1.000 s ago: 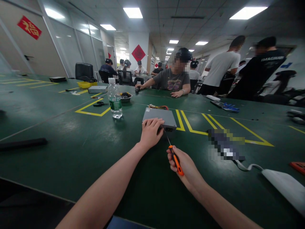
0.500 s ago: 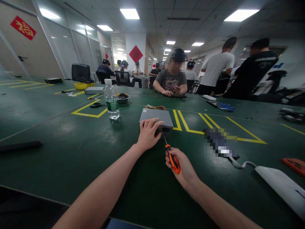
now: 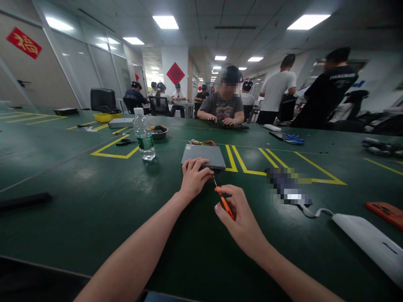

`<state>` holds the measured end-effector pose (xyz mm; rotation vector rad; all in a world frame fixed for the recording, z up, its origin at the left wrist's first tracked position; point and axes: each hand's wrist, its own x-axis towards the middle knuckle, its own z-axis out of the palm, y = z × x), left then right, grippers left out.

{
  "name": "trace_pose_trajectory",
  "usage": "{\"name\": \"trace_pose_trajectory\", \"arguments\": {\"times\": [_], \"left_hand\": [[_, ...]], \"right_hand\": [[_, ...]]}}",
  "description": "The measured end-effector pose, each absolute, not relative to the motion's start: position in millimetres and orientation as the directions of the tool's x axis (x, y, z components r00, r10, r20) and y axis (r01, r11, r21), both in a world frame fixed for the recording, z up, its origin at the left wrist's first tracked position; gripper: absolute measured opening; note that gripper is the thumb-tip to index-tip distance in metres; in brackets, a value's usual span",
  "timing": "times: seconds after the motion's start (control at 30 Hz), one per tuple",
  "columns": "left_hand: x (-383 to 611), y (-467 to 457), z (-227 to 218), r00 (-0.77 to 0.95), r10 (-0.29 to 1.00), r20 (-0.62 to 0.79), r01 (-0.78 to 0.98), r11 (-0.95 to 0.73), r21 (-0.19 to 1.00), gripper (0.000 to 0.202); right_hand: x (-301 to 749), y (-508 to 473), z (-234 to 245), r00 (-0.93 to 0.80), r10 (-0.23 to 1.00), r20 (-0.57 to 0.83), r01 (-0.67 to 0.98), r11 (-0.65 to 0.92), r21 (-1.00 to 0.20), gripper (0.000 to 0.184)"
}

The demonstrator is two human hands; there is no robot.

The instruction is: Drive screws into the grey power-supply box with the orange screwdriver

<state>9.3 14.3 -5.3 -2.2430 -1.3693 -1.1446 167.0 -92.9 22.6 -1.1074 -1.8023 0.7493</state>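
A flat grey metal box [image 3: 205, 154] with coloured wires at its far end lies on the green table [image 3: 94, 184]. My left hand [image 3: 192, 178] rests on the box's near edge, fingers curled over it and holding it down. My right hand [image 3: 239, 218] is closed round an orange-handled screwdriver [image 3: 224, 204]. The thin shaft points up and left, and its tip meets the box's near side next to my left fingers.
A water bottle [image 3: 144, 135] stands left of the box, with scissors [image 3: 125, 142] and a bowl [image 3: 159, 132] behind it. A blurred item [image 3: 288, 187], a white device [image 3: 367, 241] with its cable, and an orange thing [image 3: 384, 209] lie to the right. A person sits opposite; others stand at the right.
My right hand has rolled over the screwdriver handle and moved up closer to the box. My left hand stays on the box. The person opposite has drawn both hands together.
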Motion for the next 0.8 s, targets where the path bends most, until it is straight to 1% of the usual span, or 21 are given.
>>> {"name": "trace_pose_trajectory", "arguments": {"times": [0.03,0.07,0.1,0.17,0.23,0.3,0.37,0.47,0.57,0.63,0.7,0.8], "left_hand": [[9.2,14.2,-5.0,0.237,0.629,0.741,0.841,-0.514,0.167,0.01],[8.9,14.2,-4.7,0.237,0.632,0.738,0.84,-0.515,0.171,0.011],[8.5,14.1,-4.4,0.237,0.633,0.737,0.838,-0.516,0.174,0.011],[7.4,13.9,-3.8,0.241,0.633,0.736,0.835,-0.521,0.175,0.011],[6.2,13.5,-3.3,0.249,0.633,0.733,0.833,-0.526,0.171,0.01],[5.3,12.7,-2.5,0.268,0.632,0.727,0.83,-0.535,0.159,0.012],[5.0,11.3,-1.4,0.28,0.632,0.723,0.827,-0.541,0.152,0.018],[5.4,8.6,0.6,0.268,0.639,0.721,0.825,-0.539,0.17,0.031],[5.9,7.2,1.9,0.242,0.653,0.717,0.826,-0.526,0.2,0.042],[6.2,7.7,2.0,0.227,0.66,0.716,0.835,-0.511,0.205,0.044],[6.6,9.1,1.7,0.219,0.663,0.716,0.844,-0.497,0.202,0.039],[7.1,11.1,2.3,0.207,0.67,0.713,0.849,-0.485,0.209,0.031]], "right_hand": [[170.9,-95.5,24.9,-0.335,0.839,0.429,0.473,0.544,-0.694,0.03],[174.6,-97.4,26.9,-0.452,0.762,0.465,0.505,0.647,-0.571,0.028],[177.9,-98.5,28.5,-0.548,0.697,0.462,0.513,0.716,-0.473,0.029],[182.5,-97.7,29.5,-0.677,0.605,0.419,0.492,0.796,-0.354,0.035],[184.1,-94.2,27.5,-0.728,0.568,0.383,0.485,0.822,-0.297,0.041],[183.1,-89.3,23.2,-0.74,0.555,0.38,0.491,0.832,-0.26,0.041],[180.8,-84.4,17.9,-0.735,0.552,0.394,0.495,0.834,-0.243,0.035],[178.0,-78.0,9.9,-0.71,0.558,0.43,0.495,0.829,-0.259,0.024],[177.9,-74.7,4.7,-0.662,0.58,0.475,0.505,0.814,-0.289,0.019],[178.8,-75.2,4.3,-0.646,0.59,0.485,0.506,0.806,-0.306,0.021],[179.7,-77.6,6.3,-0.655,0.582,0.482,0.493,0.812,-0.312,0.026],[179.7,-82.0,11.3,-0.708,0.536,0.459,0.477,0.843,-0.249,0.038]]}}
